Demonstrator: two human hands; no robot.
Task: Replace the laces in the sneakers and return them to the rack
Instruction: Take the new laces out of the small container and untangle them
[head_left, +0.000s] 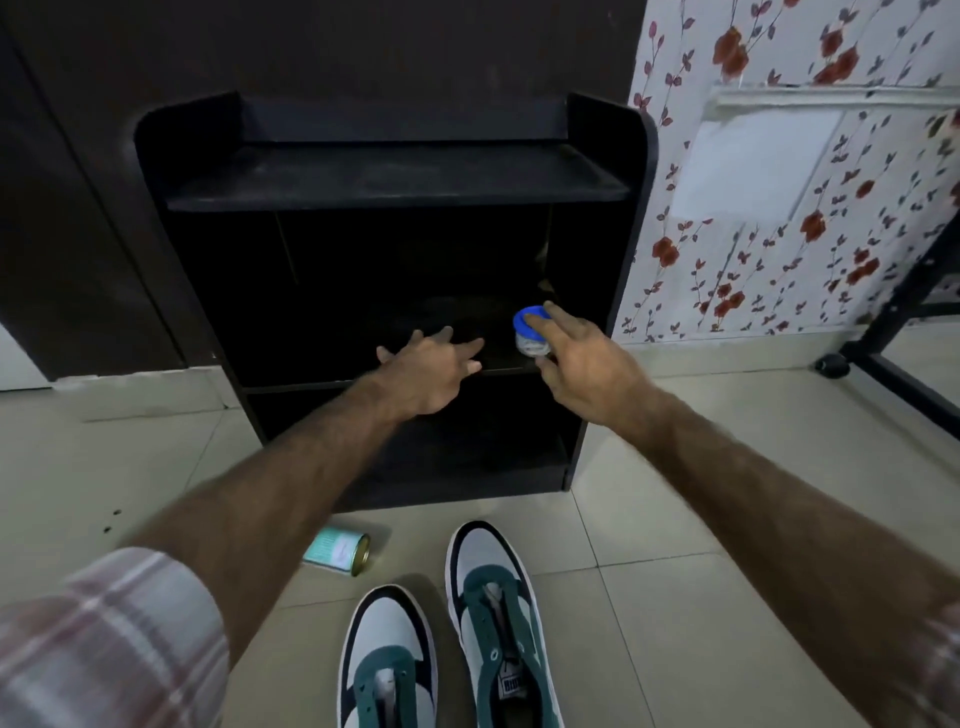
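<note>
Two white, green and black sneakers stand on the tiled floor in front of me, the left sneaker (387, 660) nearer and the right sneaker (498, 613) a little further on. No laces show over their tongues. Beyond them stands a black shoe rack (400, 179) with dark shelves. My left hand (431, 371) reaches over the edge of the middle shelf, fingers spread and holding nothing. My right hand (582, 364) grips a small clear jar with a blue lid (525, 332) at the right end of that shelf, fingers over the lid and thumb under it.
A teal tin can (338, 551) lies on its side on the floor, left of the sneakers. A dark wardrobe stands to the left of the rack. To the right are a floral wall and a black metal frame on a caster (832, 365).
</note>
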